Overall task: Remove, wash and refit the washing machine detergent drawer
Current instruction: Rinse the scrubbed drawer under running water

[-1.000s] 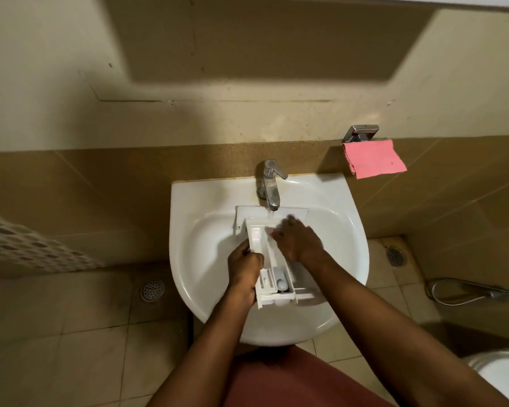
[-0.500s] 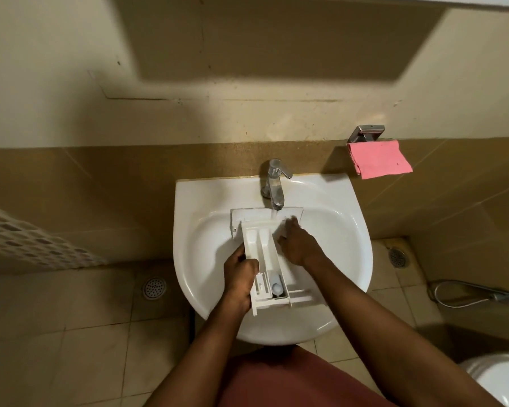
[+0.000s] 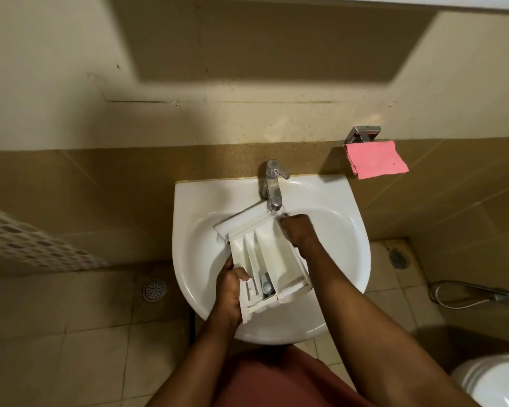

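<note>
Now drawer (image 3: pixel 265 254) points away, toward tap (image 3: pixel 272 186); left hand (image 3: pixel 229 286) grips near end; right hand (image 3: pixel 299 230) curls round far corner.

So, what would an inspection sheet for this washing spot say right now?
Surface: white sink against the wall; tap at its back.
Job's things: detergent drawer tilted over the basin, compartments up, front panel toward the tap.
Clutter: nothing seen.
Hands: left hand grips the drawer's near end; right hand, fingers curled, at its far corner under the tap, gripping or rubbing I cannot tell.
Cables: nothing seen; a hose lies on the floor, right.
Surroundings: pink cloth on a chrome holder on the wall, two floor drains, toilet lower right.
</note>
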